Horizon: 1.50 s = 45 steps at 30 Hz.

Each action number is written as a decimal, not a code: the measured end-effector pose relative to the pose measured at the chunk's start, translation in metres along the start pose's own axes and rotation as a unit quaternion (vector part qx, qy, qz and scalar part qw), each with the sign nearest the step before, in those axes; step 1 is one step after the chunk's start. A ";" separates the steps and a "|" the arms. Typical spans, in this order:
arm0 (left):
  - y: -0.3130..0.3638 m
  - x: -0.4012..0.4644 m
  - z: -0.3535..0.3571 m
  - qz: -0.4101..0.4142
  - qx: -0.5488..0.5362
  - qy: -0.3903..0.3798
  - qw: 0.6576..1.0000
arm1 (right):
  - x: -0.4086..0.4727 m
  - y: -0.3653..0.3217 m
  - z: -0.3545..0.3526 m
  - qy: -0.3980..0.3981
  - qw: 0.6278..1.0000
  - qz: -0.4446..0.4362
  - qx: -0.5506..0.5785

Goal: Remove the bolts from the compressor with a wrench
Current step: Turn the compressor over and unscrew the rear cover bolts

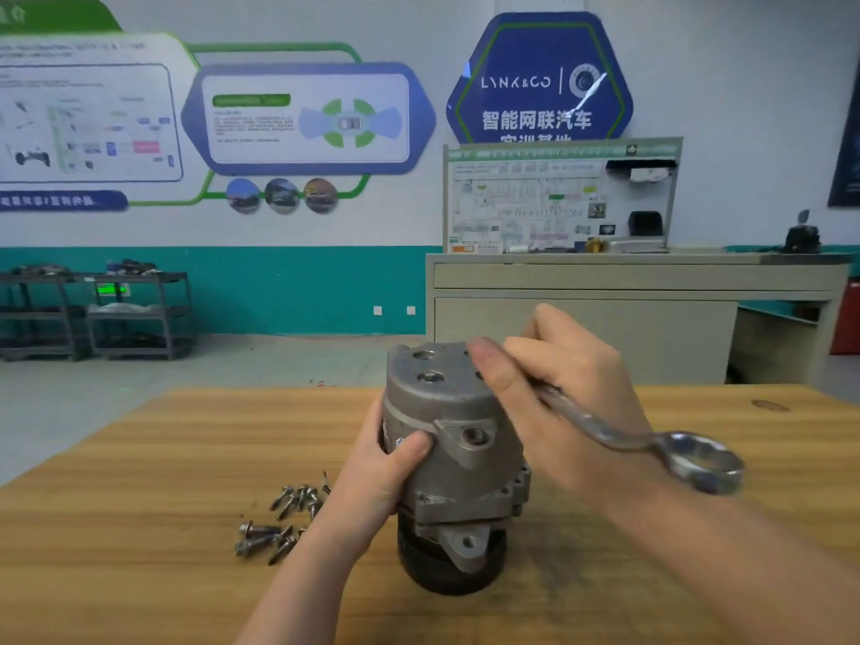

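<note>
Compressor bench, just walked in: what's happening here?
A person is working bare-handed on a compressor standing on end on a wooden table. The left hand grips its side to steady it. The right hand holds a wrench, ring end pointing away from the housing, not on any bolt, while the thumb rests on the top face. A pile of loose bolts lies on the table left of the compressor.

1. This is an automotive training workshop.
2. Beyond the hands, wall posters (pixel 305 118) show car diagrams.
3. Behind the right hand (pixel 565 398), a wiring board (pixel 561 197) stands on a cabinet (pixel 633 277).
4. Far left of the left hand (pixel 379 463), parts racks (pixel 95 314).
</note>
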<state>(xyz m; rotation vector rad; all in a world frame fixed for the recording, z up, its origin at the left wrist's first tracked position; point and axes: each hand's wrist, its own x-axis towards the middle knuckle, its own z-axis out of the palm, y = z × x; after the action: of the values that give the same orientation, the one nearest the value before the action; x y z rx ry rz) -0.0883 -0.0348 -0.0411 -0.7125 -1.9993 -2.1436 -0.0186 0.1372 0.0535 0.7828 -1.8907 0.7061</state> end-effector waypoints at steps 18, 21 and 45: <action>0.001 -0.003 0.000 0.000 0.003 0.020 1.000 | 0.109 -0.003 0.041 -0.354 0.904 0.211 -0.117; 0.003 -0.004 0.000 -0.006 0.000 0.036 0.999 | 0.064 -0.032 0.043 -0.245 0.933 -0.029 -0.261; 0.004 -0.004 0.004 -0.010 0.012 0.042 0.999 | 0.118 0.009 0.049 -0.336 0.898 0.216 -0.183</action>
<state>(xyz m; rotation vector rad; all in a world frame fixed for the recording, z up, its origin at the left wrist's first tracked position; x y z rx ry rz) -0.0820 -0.0321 -0.0390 -0.5916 -1.9941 -2.1199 -0.0935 0.0804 0.1399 0.3738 -2.7808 0.3185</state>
